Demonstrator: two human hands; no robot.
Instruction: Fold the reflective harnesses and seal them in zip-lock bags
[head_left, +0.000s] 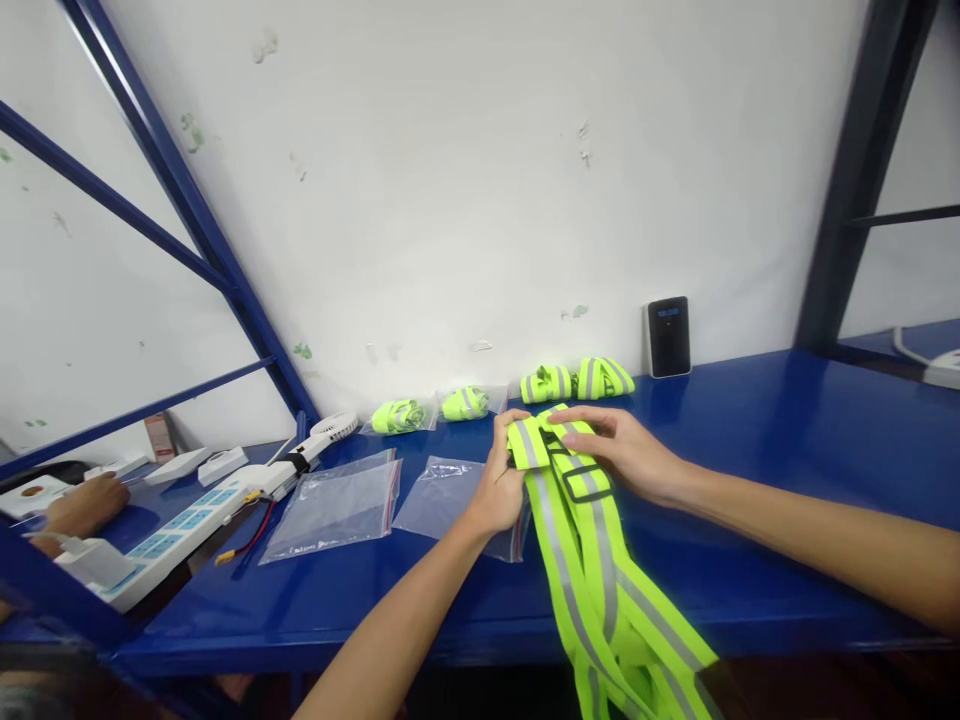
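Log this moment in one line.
left hand: grips folded yellow-green strap | right hand: fingers on strap near black buckle | strap: lengths hang past blue table's edge | nearby: two flat clear bags, four bundled straps

The blue table [750,480] is carrying a black-fronted device [669,338], with two neon bundles [546,384] sitting just left of it, two bagged rolls [399,416] lying farther left, and two flat clear bags [334,507] resting leftward, nearer the camera.

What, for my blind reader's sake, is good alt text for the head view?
A person's left hand grips neon-yellow, black-buckled reflective straps at a blue table; the right hand touches them. Clear zip bags and rolled reflective bundles lie nearby.
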